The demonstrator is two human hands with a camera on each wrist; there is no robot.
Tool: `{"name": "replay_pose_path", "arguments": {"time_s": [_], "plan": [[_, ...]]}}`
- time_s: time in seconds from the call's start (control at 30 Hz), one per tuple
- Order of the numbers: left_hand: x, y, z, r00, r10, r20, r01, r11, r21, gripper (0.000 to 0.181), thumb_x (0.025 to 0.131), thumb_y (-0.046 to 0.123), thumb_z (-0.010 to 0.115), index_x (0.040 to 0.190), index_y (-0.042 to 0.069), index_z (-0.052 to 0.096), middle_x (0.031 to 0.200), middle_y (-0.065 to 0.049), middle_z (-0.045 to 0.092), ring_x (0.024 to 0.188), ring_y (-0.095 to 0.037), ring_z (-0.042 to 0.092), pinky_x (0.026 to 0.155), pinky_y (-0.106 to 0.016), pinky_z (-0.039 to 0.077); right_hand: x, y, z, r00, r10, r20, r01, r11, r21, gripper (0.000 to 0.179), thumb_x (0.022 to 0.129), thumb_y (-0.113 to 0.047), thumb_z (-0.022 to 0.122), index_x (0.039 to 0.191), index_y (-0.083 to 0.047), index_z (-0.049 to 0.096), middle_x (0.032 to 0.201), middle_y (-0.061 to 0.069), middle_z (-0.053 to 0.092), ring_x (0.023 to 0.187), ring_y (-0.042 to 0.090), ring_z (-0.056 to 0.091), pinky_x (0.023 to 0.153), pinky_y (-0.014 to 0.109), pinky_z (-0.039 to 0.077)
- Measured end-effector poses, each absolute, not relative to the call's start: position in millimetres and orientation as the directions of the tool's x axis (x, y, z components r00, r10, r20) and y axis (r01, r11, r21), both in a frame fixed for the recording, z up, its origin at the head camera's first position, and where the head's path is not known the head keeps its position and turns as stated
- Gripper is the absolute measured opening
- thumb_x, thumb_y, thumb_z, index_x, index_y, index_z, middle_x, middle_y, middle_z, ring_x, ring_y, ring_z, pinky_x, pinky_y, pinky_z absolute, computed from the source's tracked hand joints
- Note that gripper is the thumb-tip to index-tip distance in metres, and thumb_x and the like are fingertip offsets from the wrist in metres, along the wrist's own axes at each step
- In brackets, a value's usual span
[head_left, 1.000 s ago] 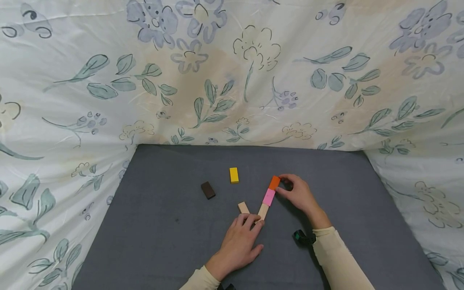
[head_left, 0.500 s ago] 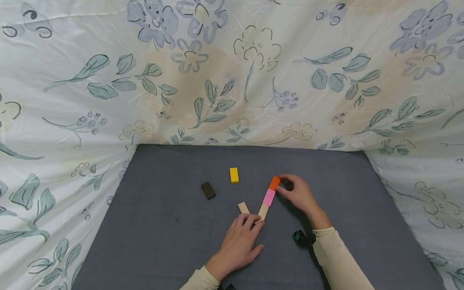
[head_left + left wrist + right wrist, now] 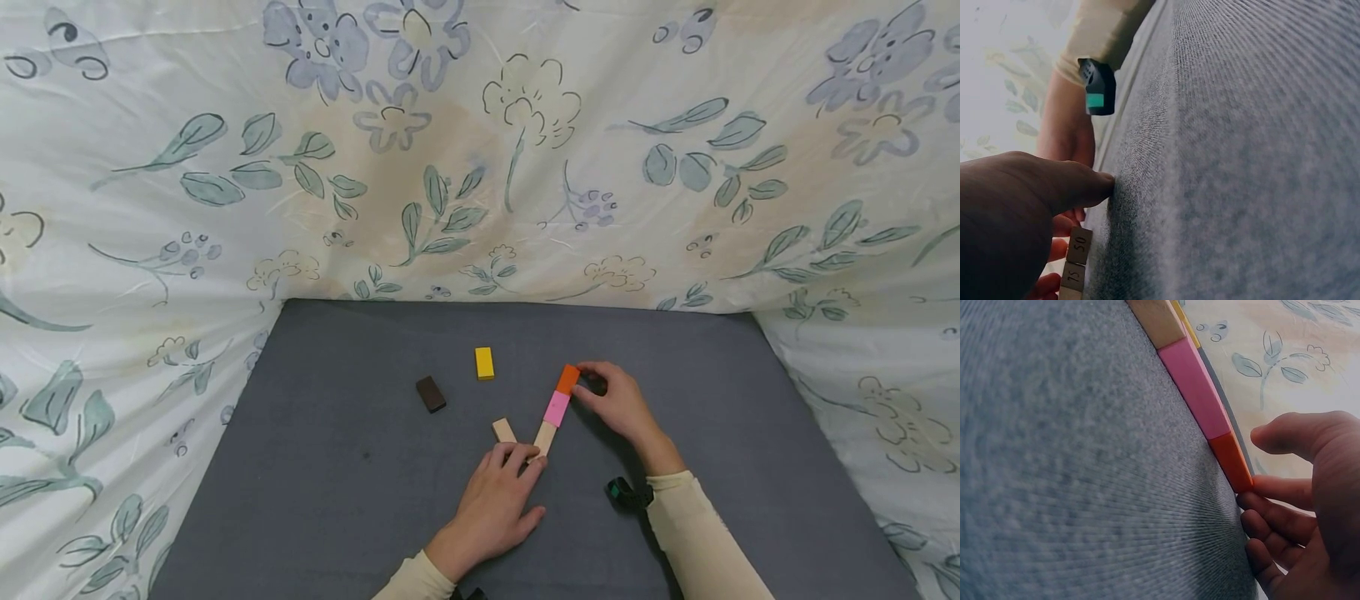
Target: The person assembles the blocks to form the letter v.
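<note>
Small flat blocks form a slanting row: an orange block [image 3: 567,379] at the far end, a pink block [image 3: 556,408], then a plain wooden block [image 3: 544,437]. Another plain wooden block [image 3: 504,430] angles off to the left. My left hand [image 3: 491,508] lies palm down, its fingertips over the near ends of the wooden blocks, hiding what is beneath. In the left wrist view, plain block faces [image 3: 1079,245] show the numbers 50 and 75. With a fingertip my right hand [image 3: 622,408] touches the orange block's far end. Its thumb is apart from the block in the right wrist view.
A yellow block [image 3: 484,363] and a dark brown block [image 3: 431,394] lie apart on the grey cloth [image 3: 337,500], beyond the left hand. Flowered fabric [image 3: 480,167] hangs at the back and both sides. A black wrist device [image 3: 628,493] sits at the right wrist.
</note>
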State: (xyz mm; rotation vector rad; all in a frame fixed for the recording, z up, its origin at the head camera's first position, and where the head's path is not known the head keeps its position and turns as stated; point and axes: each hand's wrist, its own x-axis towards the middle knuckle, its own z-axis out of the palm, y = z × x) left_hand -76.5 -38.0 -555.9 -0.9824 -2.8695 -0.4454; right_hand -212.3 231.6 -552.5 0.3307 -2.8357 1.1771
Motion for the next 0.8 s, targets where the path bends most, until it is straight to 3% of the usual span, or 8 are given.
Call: {"name": "replay_pose_path", "arguments": {"time_s": [0.8], "plan": [[-77.2,-36.1,-549.6,-0.795,0.591,0.139,0.606,0.763,0.225,0.058,0.095,0.048,0.083,0.144,0.021,0.067,0.144,0.000,0.057,0.128,-0.022,0.050,0.107,-0.044,0.049,-207.6,231.4,-553.5,-0.973,-0.157,0.168,-0.230,0.670,-0.706,0.051,0.100,-0.021,0.081,0.144,-0.001,0.065,0.132,0.019,0.068,0.117,0.037,0.062,0.102,0.059,0.050]]}}
